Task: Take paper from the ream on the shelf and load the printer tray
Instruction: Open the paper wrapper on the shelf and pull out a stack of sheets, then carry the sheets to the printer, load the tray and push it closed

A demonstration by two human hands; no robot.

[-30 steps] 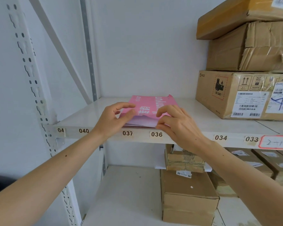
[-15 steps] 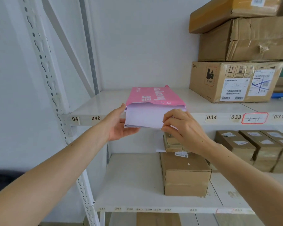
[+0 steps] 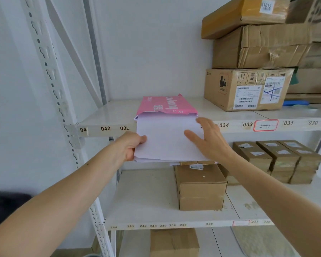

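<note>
A pink ream wrapper lies open-ended on the upper white shelf, its torn mouth facing me. A stack of white paper sheets sticks far out of it, past the shelf's front edge. My left hand grips the stack's left edge, thumb on top and fingers underneath. Flat on the stack's right side rests my right hand, fingers spread over the top sheet and right edge. No printer or tray is in view.
Stacked cardboard boxes stand on the upper shelf to the right of the ream. On the lower shelf, a brown box sits right below the paper and several small boxes stand further right. A perforated upright post rises at left.
The paper stack has slid much further out of the pink wrapper toward me. My left hand has moved to its left edge, and my right hand has flattened on top.
</note>
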